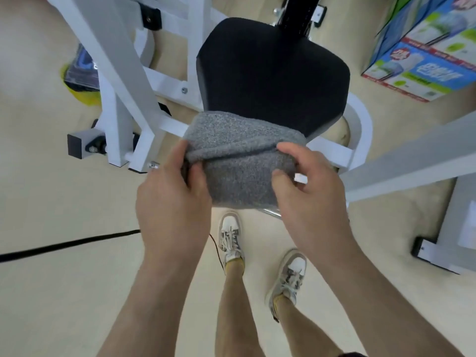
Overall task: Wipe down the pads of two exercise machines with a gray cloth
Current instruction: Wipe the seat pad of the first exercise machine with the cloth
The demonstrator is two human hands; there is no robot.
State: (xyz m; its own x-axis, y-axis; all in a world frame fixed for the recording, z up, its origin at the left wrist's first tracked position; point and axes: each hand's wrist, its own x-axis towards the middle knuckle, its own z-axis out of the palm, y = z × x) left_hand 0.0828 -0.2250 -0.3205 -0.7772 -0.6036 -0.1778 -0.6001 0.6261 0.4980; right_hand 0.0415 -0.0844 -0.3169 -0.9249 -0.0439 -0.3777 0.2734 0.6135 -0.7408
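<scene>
Both hands grip one folded gray terry cloth [239, 161] from opposite sides. The left hand [172, 199] pinches the cloth's left edge between thumb and curled fingers; the right hand [306, 197] holds the right edge, its thumb on top of the fold and its fingers tucked around the side. The cloth is doubled over — an upper layer overlaps a lower flap that hangs toward the person — and its far part lies on the near edge of the black padded seat [273, 76] of the exercise machine.

Around the seat stands the white painted steel frame [121, 81] of the machine, its slanted beams to the left of the pad and a curved white bar wrapping the right side. A gray metal beam [412, 163] crosses at the right, close to the right hand. Beyond it, colourful printed cardboard boxes [427, 55] sit on the pale beige floor [51, 191]. A black cable [67, 244] runs across the floor at the left, passing behind the left forearm. Below the cloth, two feet in white-and-gray sneakers [230, 238] stand on the floor between the forearms.
</scene>
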